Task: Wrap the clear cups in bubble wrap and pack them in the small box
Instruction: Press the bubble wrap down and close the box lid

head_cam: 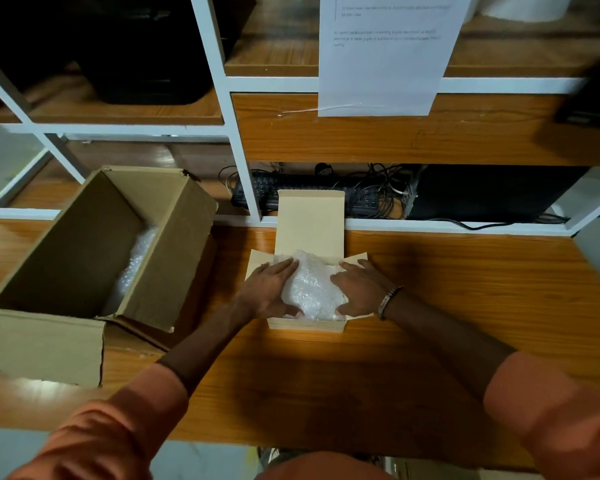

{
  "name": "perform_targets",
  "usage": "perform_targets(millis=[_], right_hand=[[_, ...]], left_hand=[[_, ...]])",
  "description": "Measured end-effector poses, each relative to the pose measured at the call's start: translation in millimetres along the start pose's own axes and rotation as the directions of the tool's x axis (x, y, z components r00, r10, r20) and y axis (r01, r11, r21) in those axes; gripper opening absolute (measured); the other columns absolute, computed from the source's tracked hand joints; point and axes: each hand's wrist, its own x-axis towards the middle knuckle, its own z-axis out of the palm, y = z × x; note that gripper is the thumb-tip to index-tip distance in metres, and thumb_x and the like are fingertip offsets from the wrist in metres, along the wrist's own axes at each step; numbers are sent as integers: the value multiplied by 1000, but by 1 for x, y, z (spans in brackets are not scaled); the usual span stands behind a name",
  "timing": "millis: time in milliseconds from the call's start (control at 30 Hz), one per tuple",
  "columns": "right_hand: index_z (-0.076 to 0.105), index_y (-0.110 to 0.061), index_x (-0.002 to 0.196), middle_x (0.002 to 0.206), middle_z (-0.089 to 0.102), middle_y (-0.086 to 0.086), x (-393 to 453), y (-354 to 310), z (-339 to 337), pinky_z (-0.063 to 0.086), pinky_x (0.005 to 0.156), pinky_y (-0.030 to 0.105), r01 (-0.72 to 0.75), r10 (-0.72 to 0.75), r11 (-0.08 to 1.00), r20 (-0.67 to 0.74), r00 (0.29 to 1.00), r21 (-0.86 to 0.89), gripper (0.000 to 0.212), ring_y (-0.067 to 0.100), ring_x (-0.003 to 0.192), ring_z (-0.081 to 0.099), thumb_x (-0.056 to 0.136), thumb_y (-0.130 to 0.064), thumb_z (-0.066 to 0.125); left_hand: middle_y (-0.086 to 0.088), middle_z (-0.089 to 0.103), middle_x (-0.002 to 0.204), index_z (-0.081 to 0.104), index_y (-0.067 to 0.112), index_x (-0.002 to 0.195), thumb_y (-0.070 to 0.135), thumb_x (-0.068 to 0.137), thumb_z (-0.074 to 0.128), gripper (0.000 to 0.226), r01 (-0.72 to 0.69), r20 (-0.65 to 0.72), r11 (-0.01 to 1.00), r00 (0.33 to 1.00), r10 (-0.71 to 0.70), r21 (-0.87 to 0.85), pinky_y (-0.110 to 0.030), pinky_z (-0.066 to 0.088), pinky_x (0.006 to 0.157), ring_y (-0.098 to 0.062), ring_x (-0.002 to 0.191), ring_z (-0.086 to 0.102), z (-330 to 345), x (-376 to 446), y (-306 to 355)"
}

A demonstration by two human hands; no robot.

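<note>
Bubble-wrapped bundle (312,289) sits in small box (307,325), lid up, mid desk (430,306) nr back edge. Left hand (269,292) & right hand (359,289) flat, fingers spread, pressing bundle's sides. Big carton (94,258) at desk's left edge.

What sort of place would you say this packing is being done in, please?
Probably an office storeroom or a workbench in a back room: wooden shelves on a white frame, a keyboard with tangled cables tucked underneath, and a printed sheet taped up above the desk.

Hands (272,289) apparently on bubble-wrapped bundle (312,289)
</note>
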Motion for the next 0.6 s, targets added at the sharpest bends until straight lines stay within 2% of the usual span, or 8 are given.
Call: perform_targets(millis=[167, 300, 400, 433, 500, 567, 600], right_hand=[[47, -17, 151, 160, 50, 1, -3, -5, 2, 17, 126, 53, -29, 29, 999, -24, 999, 14, 80, 24, 163, 20, 89, -63, 68], [49, -17, 149, 159, 45, 4, -5, -13, 5, 21, 124, 57, -55, 54, 998, -28, 998, -13, 82, 26, 161, 20, 83, -59, 70], [45, -15, 151, 160, 41, 9, -2, -18, -2, 25, 122, 55, -71, 71, 997, -17, 997, -14, 86, 29, 158, 22, 82, -56, 74], [42, -15, 153, 160, 39, 10, 0, -19, -8, 29, 121, 53, -66, 67, 998, -26, 997, 15, 89, 30, 156, 25, 82, -55, 76], [35, -13, 160, 160, 37, 10, 7, -20, -21, 35, 119, 48, -27, 38, 983, -55, 998, 182, 97, 30, 152, 32, 84, -54, 79], [21, -9, 167, 169, 28, 11, 15, -22, -31, 34, 124, 45, 14, -4, 941, -32, 999, 338, 110, 30, 156, 29, 86, -54, 81], [15, -7, 168, 173, 22, 12, 18, -23, -34, 30, 127, 43, 22, -19, 936, -10, 1000, 351, 117, 30, 159, 25, 86, -56, 82]], left_hand=[[-9, 14, 178, 7, 17, 171, 73, 84, 73, 123, 22, 9, 996, 1000, -22, 84, -49, 8, 133, -27, 163, 14, 4, 7, 3], [-9, 20, 175, 11, 16, 169, 84, 81, 66, 124, 5, 43, 969, 999, -16, 247, -54, 9, 132, -31, 160, 22, -5, 16, 11], [-11, 22, 174, 14, 13, 168, 83, 80, 67, 124, 1, 55, 965, 998, -16, 260, -53, 8, 132, -33, 159, 23, -8, 18, 13], [-11, 23, 173, 13, 12, 168, 82, 81, 67, 124, -4, 57, 966, 998, -11, 260, -53, 7, 132, -33, 159, 23, -8, 18, 14], [-12, 22, 174, 11, 11, 168, 81, 83, 66, 124, -18, 64, 960, 998, 0, 279, -52, 6, 132, -34, 159, 22, -9, 16, 15], [-13, 18, 175, 7, 10, 169, 78, 85, 67, 123, -33, 78, 954, 997, 10, 297, -52, 3, 133, -34, 161, 18, -10, 13, 13], [-13, 16, 176, 4, 10, 169, 75, 87, 68, 123, -43, 94, 955, 995, 15, 295, -52, 2, 133, -33, 162, 16, -12, 13, 12]])
